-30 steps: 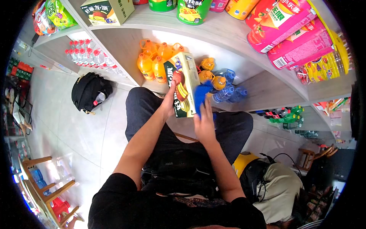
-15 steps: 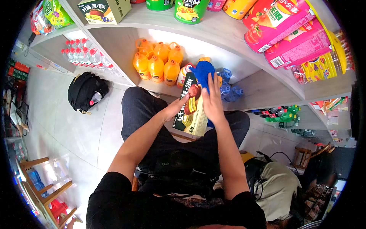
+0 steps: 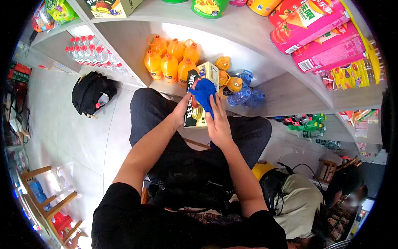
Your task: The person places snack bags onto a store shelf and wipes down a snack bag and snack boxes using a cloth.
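A snack box (image 3: 211,74) with dark and cream sides and Chinese lettering is held up over my lap. Against its left edge, my left hand (image 3: 180,111) is closed in a grip. My right hand (image 3: 219,128) presses a bunched blue cloth (image 3: 205,92) onto the box's printed face, its fingers lying over the cloth. The cloth hides much of the picture on the box. Just beyond the box, orange drink bottles (image 3: 169,67) stand in the lower shelf, with blue-tinted bottles (image 3: 239,97) to the right.
A similar box (image 3: 108,8) and chip canisters (image 3: 209,7) line the shelf above. Pink packages (image 3: 325,46) sit at upper right. A black backpack (image 3: 92,94) rests on the floor at left, near a wooden stool (image 3: 62,206). Another person (image 3: 299,203) is at lower right.
The cloth has moved from the box's upper right edge down and left across its front. My right hand has moved with it. The box has shifted slightly left and up.
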